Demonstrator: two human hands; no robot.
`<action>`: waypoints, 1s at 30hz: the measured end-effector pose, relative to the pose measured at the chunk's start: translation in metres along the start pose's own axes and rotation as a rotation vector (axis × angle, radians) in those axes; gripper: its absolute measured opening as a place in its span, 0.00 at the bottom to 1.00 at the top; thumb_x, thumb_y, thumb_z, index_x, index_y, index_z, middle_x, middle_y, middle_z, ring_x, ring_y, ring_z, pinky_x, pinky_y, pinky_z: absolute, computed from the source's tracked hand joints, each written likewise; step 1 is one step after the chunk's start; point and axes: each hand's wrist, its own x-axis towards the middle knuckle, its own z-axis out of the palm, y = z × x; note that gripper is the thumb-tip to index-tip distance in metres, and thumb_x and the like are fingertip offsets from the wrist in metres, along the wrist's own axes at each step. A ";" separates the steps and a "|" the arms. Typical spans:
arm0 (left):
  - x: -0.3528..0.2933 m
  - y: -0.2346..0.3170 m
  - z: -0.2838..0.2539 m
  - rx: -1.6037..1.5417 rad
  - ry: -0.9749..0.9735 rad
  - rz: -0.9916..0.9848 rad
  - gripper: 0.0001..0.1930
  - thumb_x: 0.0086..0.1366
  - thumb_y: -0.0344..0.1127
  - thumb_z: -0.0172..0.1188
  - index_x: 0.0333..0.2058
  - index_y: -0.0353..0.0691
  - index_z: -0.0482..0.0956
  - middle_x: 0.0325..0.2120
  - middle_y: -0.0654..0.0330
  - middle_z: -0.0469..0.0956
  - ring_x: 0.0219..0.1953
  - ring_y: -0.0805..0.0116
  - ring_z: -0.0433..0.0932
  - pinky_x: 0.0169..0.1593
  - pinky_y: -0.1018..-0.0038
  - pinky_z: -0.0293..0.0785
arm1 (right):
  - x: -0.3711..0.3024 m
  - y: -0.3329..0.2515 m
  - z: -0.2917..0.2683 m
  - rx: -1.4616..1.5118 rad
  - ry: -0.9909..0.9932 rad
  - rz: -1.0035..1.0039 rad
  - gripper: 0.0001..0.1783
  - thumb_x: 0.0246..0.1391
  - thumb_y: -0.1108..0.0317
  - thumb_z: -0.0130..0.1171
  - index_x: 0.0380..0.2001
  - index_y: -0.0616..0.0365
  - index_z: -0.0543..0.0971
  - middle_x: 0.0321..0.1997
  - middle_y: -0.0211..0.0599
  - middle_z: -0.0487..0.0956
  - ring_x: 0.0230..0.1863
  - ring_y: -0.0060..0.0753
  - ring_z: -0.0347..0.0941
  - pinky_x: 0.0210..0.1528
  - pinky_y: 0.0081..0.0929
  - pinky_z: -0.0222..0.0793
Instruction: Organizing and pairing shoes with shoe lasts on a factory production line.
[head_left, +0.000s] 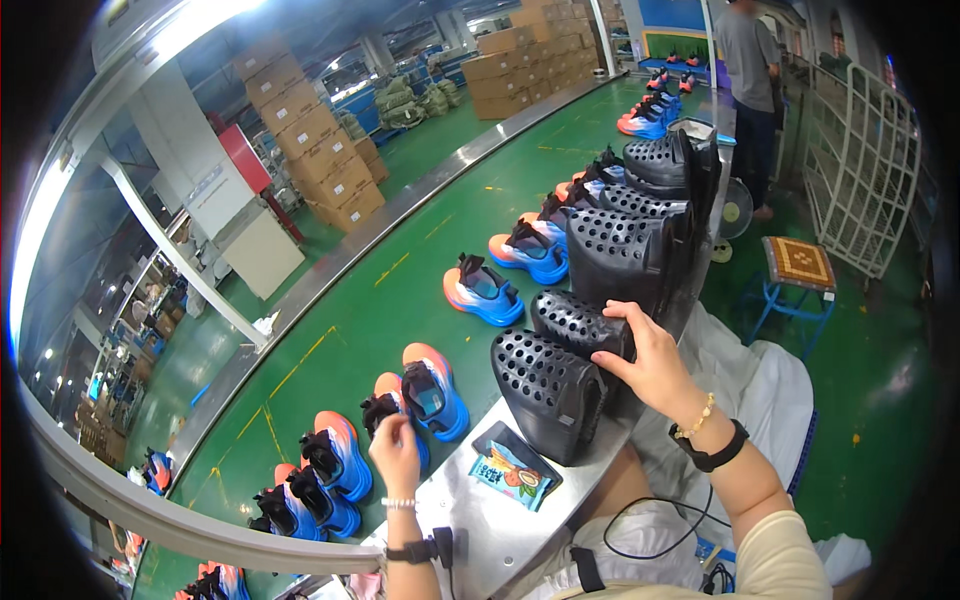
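My left hand (397,455) has its fingers curled together at the black collar of an orange, white and blue sneaker (390,386) on the green surface. Another sneaker (437,392) of the same colours stands just to its right. With thumb and fingers, my right hand (648,352) grips the end of a black perforated shoe form (570,318). A second black perforated shoe form (540,385) stands in front of it on the metal ledge. Larger black perforated forms (618,245) stand farther along the ledge.
A blue snack packet (512,478) lies over a dark flat object on the metal ledge (470,545). Several sneakers (340,455) line the green belt (380,320). Right of the ledge stand a blue stool (797,262), a fan (735,207), a mesh cart (860,170) and a person (750,75).
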 end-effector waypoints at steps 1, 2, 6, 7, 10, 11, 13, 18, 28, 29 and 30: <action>0.011 0.003 0.010 0.125 -0.099 0.031 0.04 0.59 0.24 0.57 0.33 0.33 0.80 0.24 0.56 0.81 0.27 0.70 0.80 0.36 0.76 0.75 | 0.001 0.001 -0.001 0.001 -0.006 -0.001 0.29 0.49 0.61 0.68 0.51 0.58 0.67 0.50 0.49 0.76 0.52 0.56 0.73 0.52 0.42 0.70; 0.023 -0.004 0.023 0.232 -0.162 0.077 0.05 0.58 0.24 0.58 0.33 0.32 0.80 0.23 0.54 0.81 0.27 0.66 0.80 0.35 0.74 0.75 | 0.001 0.002 -0.003 -0.004 -0.010 -0.003 0.29 0.49 0.61 0.68 0.51 0.58 0.67 0.50 0.49 0.76 0.52 0.56 0.73 0.52 0.42 0.70; 0.061 -0.030 0.058 0.194 -0.316 0.073 0.12 0.51 0.19 0.56 0.37 0.33 0.78 0.33 0.48 0.79 0.37 0.49 0.78 0.47 0.61 0.74 | -0.001 0.001 -0.006 -0.059 -0.055 0.044 0.32 0.47 0.58 0.70 0.51 0.58 0.67 0.49 0.51 0.77 0.51 0.59 0.73 0.50 0.44 0.71; 0.065 -0.038 0.063 0.258 -0.286 0.094 0.25 0.48 0.16 0.54 0.48 0.35 0.72 0.46 0.41 0.73 0.47 0.43 0.74 0.52 0.58 0.70 | -0.002 -0.001 -0.006 -0.060 -0.077 0.066 0.33 0.46 0.58 0.70 0.51 0.58 0.67 0.48 0.52 0.77 0.50 0.60 0.73 0.49 0.44 0.71; 0.071 -0.033 0.080 0.238 -0.272 0.027 0.43 0.44 0.13 0.51 0.63 0.42 0.57 0.61 0.37 0.57 0.60 0.37 0.62 0.63 0.58 0.62 | -0.004 -0.002 -0.011 -0.049 -0.127 0.134 0.34 0.46 0.56 0.71 0.52 0.57 0.66 0.47 0.54 0.78 0.48 0.61 0.74 0.49 0.44 0.71; 0.074 -0.029 0.080 0.204 -0.280 -0.004 0.44 0.46 0.14 0.50 0.65 0.45 0.55 0.64 0.38 0.54 0.64 0.37 0.58 0.66 0.59 0.58 | -0.004 0.000 -0.011 -0.029 -0.129 0.128 0.34 0.46 0.56 0.71 0.52 0.57 0.66 0.47 0.55 0.78 0.48 0.61 0.75 0.49 0.44 0.71; 0.076 -0.038 0.085 0.174 -0.261 -0.032 0.44 0.47 0.14 0.48 0.67 0.46 0.54 0.65 0.37 0.52 0.66 0.37 0.55 0.67 0.59 0.57 | -0.004 0.002 -0.011 -0.032 -0.148 0.160 0.35 0.46 0.55 0.71 0.52 0.57 0.66 0.45 0.56 0.78 0.48 0.59 0.75 0.49 0.43 0.71; 0.059 -0.033 0.075 0.003 -0.278 -0.013 0.44 0.52 0.18 0.51 0.69 0.44 0.49 0.65 0.37 0.55 0.67 0.42 0.55 0.68 0.61 0.54 | 0.003 -0.004 -0.010 -0.103 -0.170 0.219 0.36 0.45 0.52 0.72 0.51 0.58 0.68 0.37 0.54 0.80 0.42 0.57 0.77 0.44 0.41 0.72; -0.034 -0.065 0.034 0.054 -0.080 -0.116 0.28 0.54 0.35 0.67 0.55 0.42 0.71 0.60 0.44 0.64 0.62 0.43 0.65 0.62 0.62 0.64 | 0.033 -0.119 -0.015 0.162 -0.034 -0.076 0.31 0.43 0.61 0.74 0.48 0.62 0.73 0.35 0.44 0.83 0.38 0.34 0.80 0.41 0.30 0.74; -0.030 -0.067 0.033 -0.031 -0.104 -0.147 0.23 0.55 0.33 0.66 0.51 0.42 0.73 0.54 0.46 0.71 0.55 0.45 0.71 0.57 0.61 0.67 | 0.032 -0.147 -0.003 0.127 -0.138 -0.062 0.30 0.43 0.66 0.74 0.48 0.62 0.73 0.37 0.39 0.83 0.40 0.24 0.79 0.43 0.26 0.74; -0.029 -0.060 0.033 -0.023 -0.077 -0.168 0.21 0.55 0.33 0.66 0.49 0.41 0.74 0.51 0.46 0.72 0.53 0.46 0.72 0.55 0.61 0.68 | 0.031 -0.162 0.019 -0.003 -0.238 -0.049 0.29 0.44 0.61 0.73 0.47 0.62 0.74 0.36 0.45 0.83 0.38 0.32 0.81 0.43 0.28 0.74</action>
